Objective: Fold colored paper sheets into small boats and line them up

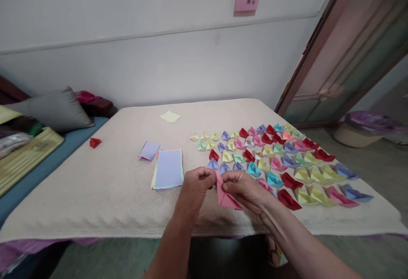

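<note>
A pink sheet of folded paper (227,199) is held up between both hands, just over the table's front part. My left hand (198,184) pinches its upper left edge between thumb and fingers. On the other side, my right hand (244,187) grips the upper right part, fingers closed on the paper. The lower end of the paper hangs free and shows creases. Behind and right of my right hand stand rows of folded paper boats (274,179) in several colours. Left of my left hand lies a stack of coloured paper (169,168), lilac on top.
A smaller lilac paper pile (149,150) lies beside the stack, and a pale yellow sheet (170,116) farther back. A red folded paper piece (94,142) sits at far left. The cream-clothed table (95,194) meets the wall; a grey cushion (60,109) is on the left.
</note>
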Available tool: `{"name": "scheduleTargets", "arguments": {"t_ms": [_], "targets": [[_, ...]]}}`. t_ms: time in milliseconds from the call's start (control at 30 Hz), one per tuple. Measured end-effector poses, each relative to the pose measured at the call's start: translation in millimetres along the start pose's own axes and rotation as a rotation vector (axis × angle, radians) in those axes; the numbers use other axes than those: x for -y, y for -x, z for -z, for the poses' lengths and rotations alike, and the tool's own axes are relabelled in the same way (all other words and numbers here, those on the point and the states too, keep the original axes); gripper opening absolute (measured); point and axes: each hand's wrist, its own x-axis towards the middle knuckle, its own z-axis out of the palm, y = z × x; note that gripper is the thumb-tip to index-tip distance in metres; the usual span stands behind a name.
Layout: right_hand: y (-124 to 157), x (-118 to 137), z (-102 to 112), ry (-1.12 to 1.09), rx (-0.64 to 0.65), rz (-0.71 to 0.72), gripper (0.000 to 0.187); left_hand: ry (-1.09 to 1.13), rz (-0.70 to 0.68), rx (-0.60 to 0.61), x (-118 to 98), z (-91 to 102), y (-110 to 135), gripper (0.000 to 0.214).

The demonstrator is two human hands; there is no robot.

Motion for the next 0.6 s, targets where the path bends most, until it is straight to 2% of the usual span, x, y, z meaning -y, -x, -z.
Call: {"name": "scheduleTargets", "arguments": {"t_ms": [233, 433, 533, 600], "targets": [[-1.2, 1.8, -0.1, 0.038, -0.019, 0.070, 0.024, 0.029, 0.028, 0.020, -3.7, 1.5, 2.3, 0.007], [-0.1, 7.7, -4.4, 0.186, -0.103, 0.109, 0.024, 0.031, 0.067, 0.029, -4.7, 2.8, 3.6, 0.025], [0.9, 8.7, -6.1, 0.236, -0.099, 0.122, 0.023, 0.029, 0.079, 0.060, -2.5, 2.4, 1.6, 0.019], [1.1, 8.7, -5.7, 0.259, -0.112, 0.143, 0.023, 0.075, 0.062, 0.020, -1.4, 2.8, -0.2, 0.017]]}}
